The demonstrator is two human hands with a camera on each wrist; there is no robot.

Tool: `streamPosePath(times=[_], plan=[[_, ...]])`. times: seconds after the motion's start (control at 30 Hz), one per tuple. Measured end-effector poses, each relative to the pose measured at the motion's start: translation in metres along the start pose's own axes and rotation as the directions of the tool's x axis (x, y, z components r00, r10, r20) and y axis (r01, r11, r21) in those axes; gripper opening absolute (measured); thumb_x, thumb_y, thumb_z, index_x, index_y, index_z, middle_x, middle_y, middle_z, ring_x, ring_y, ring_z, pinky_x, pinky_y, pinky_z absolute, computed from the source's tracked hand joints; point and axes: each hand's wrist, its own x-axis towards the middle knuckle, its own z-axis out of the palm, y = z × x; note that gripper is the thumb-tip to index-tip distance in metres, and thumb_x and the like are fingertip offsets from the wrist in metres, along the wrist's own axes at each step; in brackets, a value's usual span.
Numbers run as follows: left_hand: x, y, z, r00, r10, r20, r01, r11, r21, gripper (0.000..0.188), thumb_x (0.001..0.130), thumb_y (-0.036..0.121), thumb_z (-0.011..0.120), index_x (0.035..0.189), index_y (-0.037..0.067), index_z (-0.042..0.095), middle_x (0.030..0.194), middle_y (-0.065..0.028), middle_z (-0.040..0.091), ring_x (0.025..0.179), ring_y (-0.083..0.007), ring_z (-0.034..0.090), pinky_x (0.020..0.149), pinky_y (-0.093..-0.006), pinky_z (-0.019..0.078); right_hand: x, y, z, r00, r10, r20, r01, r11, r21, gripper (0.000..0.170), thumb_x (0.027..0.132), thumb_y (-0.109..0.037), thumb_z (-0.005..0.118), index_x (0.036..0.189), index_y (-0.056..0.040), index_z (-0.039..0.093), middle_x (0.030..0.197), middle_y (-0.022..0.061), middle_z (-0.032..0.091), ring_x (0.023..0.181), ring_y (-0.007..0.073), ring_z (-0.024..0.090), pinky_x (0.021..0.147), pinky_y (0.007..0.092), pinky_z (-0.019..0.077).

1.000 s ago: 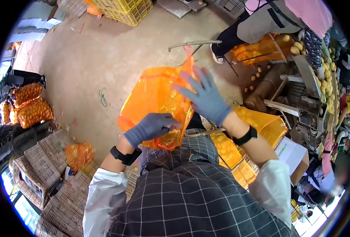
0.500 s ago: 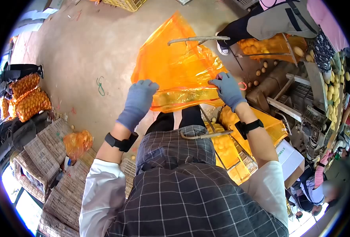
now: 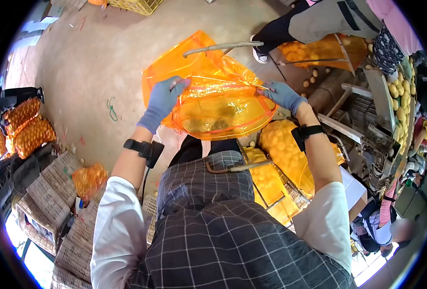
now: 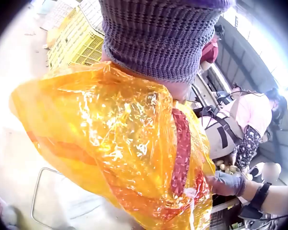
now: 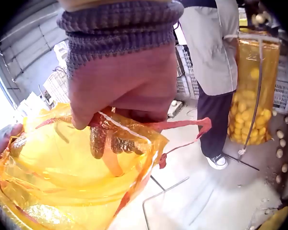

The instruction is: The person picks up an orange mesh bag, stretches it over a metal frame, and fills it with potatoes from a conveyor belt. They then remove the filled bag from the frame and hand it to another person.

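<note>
An orange translucent bag (image 3: 218, 108) is stretched between the two gloved hands, its mouth spread toward the body. My left hand (image 3: 164, 98) grips the left side of the rim. At the right side, my right hand (image 3: 284, 96) pinches the edge. In the right wrist view, fingers of the right hand (image 5: 122, 91) show through the film of the bag (image 5: 62, 167), with a red drawstring (image 5: 182, 124) hanging beside them. The left wrist view shows crinkled film of the bag (image 4: 120, 139) below the left cuff; the left fingers are hidden there.
A metal rod frame (image 3: 223, 46) stands around the bag, with another bar (image 3: 237, 168) near the apron. Filled orange bags (image 3: 283, 147) stand at the right. Crates (image 3: 54, 183) lie left; a person's leg (image 3: 276, 29) and machinery (image 3: 363, 130) are at the right.
From one hand holding and the other passing over the bag, both hands moved to its rim. Since half a second ago, the mouth has widened and tilted toward the body.
</note>
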Motion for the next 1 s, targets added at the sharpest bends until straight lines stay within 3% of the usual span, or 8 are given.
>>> streamPosePath(times=[0.1, 0.2, 0.3, 0.4, 0.53, 0.67, 0.77, 1.0], plan=[[0.022, -0.007, 0.005, 0.987, 0.157, -0.031, -0.16, 0.964, -0.212, 0.021, 0.082, 0.025, 0.061, 0.085, 0.004, 0.062, 0.069, -0.0078, 0.057, 0.062, -0.0122, 0.052, 0.06, -0.0269, 0.0434, 0.01, 0.011, -0.016, 0.996, -0.094, -0.008, 0.094, 0.995, -0.028, 0.028, 0.084, -0.022, 0.057, 0.105, -0.004, 0.06, 0.085, 0.0141, 0.056, 0.081, 0.0276, 0.053, 0.075, 0.03, 0.0422], [0.034, -0.002, 0.004, 0.942, 0.328, 0.075, -0.312, 0.935, -0.171, 0.02, 0.08, 0.024, 0.062, 0.087, 0.005, 0.062, 0.071, -0.0092, 0.059, 0.064, -0.0151, 0.056, 0.062, -0.0283, 0.045, 0.024, 0.023, -0.029, 0.983, -0.147, -0.112, 0.134, 0.984, -0.121, 0.028, 0.082, -0.018, 0.058, 0.106, -0.0044, 0.06, 0.082, 0.0123, 0.058, 0.076, 0.0242, 0.054, 0.072, 0.0304, 0.0435], [0.051, 0.005, 0.005, 0.961, 0.275, 0.032, -0.276, 0.961, 0.031, 0.021, 0.08, 0.025, 0.06, 0.089, 0.006, 0.062, 0.072, -0.0123, 0.061, 0.066, -0.0197, 0.06, 0.063, -0.03, 0.0463, 0.039, 0.015, -0.048, 0.993, 0.021, -0.12, -0.009, 0.995, 0.098, 0.029, 0.079, -0.022, 0.054, 0.101, -0.0057, 0.063, 0.09, 0.018, 0.063, 0.085, 0.0293, 0.06, 0.077, 0.0331, 0.045], [0.073, 0.005, 0.017, 0.964, 0.176, -0.2, -0.167, 0.984, 0.062, 0.021, 0.081, 0.027, 0.058, 0.089, 0.008, 0.062, 0.07, -0.0135, 0.061, 0.064, -0.0254, 0.06, 0.06, -0.0333, 0.0464, 0.072, 0.023, -0.051, 0.948, 0.015, -0.318, 0.054, 0.977, 0.205, 0.028, 0.077, -0.02, 0.05, 0.098, -0.0058, 0.064, 0.087, 0.0193, 0.063, 0.083, 0.0298, 0.06, 0.076, 0.0335, 0.0459], [0.084, 0.004, 0.024, 0.939, 0.197, -0.282, -0.12, 0.957, 0.265, 0.021, 0.081, 0.029, 0.058, 0.088, 0.011, 0.063, 0.066, -0.0117, 0.059, 0.058, -0.0276, 0.058, 0.055, -0.0348, 0.0453, 0.1, 0.024, -0.056, 0.914, 0.237, -0.33, -0.112, 0.928, 0.356, 0.031, 0.077, -0.021, 0.05, 0.099, -0.0041, 0.064, 0.083, 0.0165, 0.064, 0.077, 0.0209, 0.06, 0.073, 0.0282, 0.0455], [0.081, -0.008, 0.039, 0.879, 0.277, -0.387, -0.133, 0.923, 0.361, 0.021, 0.081, 0.031, 0.058, 0.09, 0.013, 0.062, 0.066, -0.0099, 0.06, 0.057, -0.0277, 0.058, 0.053, -0.0346, 0.045, 0.113, 0.042, -0.051, 0.947, 0.059, -0.317, 0.103, 0.876, 0.47, 0.029, 0.075, -0.012, 0.051, 0.1, -0.0015, 0.062, 0.081, 0.0065, 0.063, 0.074, 0.0139, 0.055, 0.071, 0.0246, 0.043], [0.082, -0.007, 0.046, 0.857, 0.246, -0.453, -0.126, 0.952, 0.28, 0.021, 0.082, 0.032, 0.057, 0.091, 0.014, 0.062, 0.067, -0.0096, 0.061, 0.058, -0.0278, 0.059, 0.053, -0.0353, 0.0455, 0.116, 0.048, -0.051, 0.973, 0.033, -0.228, 0.078, 0.884, 0.461, 0.027, 0.079, -0.002, 0.049, 0.105, -0.0024, 0.057, 0.083, -0.003, 0.054, 0.073, 0.0051, 0.046, 0.067, 0.0183, 0.0399], [0.09, -0.042, 0.08, 0.861, 0.084, -0.501, 0.094, 0.943, 0.319, 0.024, 0.082, 0.035, 0.055, 0.093, 0.014, 0.062, 0.068, -0.0131, 0.061, 0.061, -0.0306, 0.06, 0.056, -0.0391, 0.046, 0.129, 0.049, -0.026, 0.965, 0.082, -0.249, 0.084, 0.802, 0.592, 0.018, 0.079, -0.003, 0.048, 0.096, -0.0025, 0.055, 0.079, -0.0013, 0.051, 0.074, 0.007, 0.046, 0.069, 0.0192, 0.0385]])
